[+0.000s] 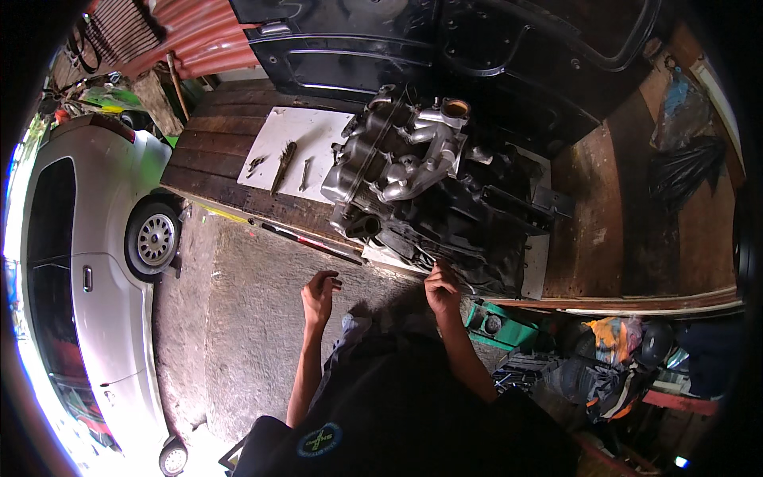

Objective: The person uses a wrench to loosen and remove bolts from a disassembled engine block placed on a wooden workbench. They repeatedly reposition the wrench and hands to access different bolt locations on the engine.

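A metal engine with a silver intake manifold on it rests on a wooden workbench. At the near side of the engine, my right hand is closed on a thin shiny metal tool; its kind is unclear. The tool's far end lies against the dark engine parts. My left hand hangs in the air before the bench edge, fingers loosely bent and apart, holding nothing. On a white board left of the engine lie a wrench and a dirty brush.
A white car stands on the concrete floor to the left. Black vehicle panels lean behind the bench. To the right hang black plastic bags. Below the bench are a green case and a heap of cloths.
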Demonstrator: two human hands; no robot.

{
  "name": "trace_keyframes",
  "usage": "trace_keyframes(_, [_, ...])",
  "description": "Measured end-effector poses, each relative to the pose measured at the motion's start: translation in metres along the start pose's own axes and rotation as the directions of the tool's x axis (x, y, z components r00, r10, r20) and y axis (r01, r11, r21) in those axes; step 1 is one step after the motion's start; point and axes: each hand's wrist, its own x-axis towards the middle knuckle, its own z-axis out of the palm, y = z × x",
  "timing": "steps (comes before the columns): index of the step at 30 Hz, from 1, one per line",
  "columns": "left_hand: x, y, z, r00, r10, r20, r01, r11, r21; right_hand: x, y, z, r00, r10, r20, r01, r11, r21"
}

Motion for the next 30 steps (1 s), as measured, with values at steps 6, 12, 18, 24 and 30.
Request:
trace_keyframes(6, [-0.013, -0.007, -0.002, 0.998, -0.009, -0.055, 0.008, 1.0, -0.013, 0.012, 0.006, 0.018, 0.998, 0.02, -0.054, -0.019, 1.0, 0.014])
trace_keyframes(12, [-0.024, -0.006, 0.006, 0.997, -0.014, -0.082, 0.015, 1.0, 0.016, 0.012, 0.0, 0.028, 0.985, 0.093, -0.147, -0.101, 0.994, -0.043])
trace_keyframes(18, [-0.037, -0.003, 0.021, 0.991, -0.051, -0.123, 0.05, 0.999, -0.005, 0.011, -0.013, 0.044, 0.937, 0.189, -0.293, -0.209, 0.977, -0.038])
trace_keyframes(24, [-0.057, -0.009, 0.039, 0.983, -0.069, -0.169, 0.06, 0.997, -0.055, 0.014, -0.029, 0.047, 0.887, 0.128, -0.444, -0.251, 0.94, -0.23])
trace_keyframes(30, [-0.078, -0.008, 0.054, 0.967, -0.114, -0.23, 0.103, 0.993, -0.061, 0.01, -0.044, 0.037, 0.897, 0.221, -0.384, -0.3, 0.94, -0.161])
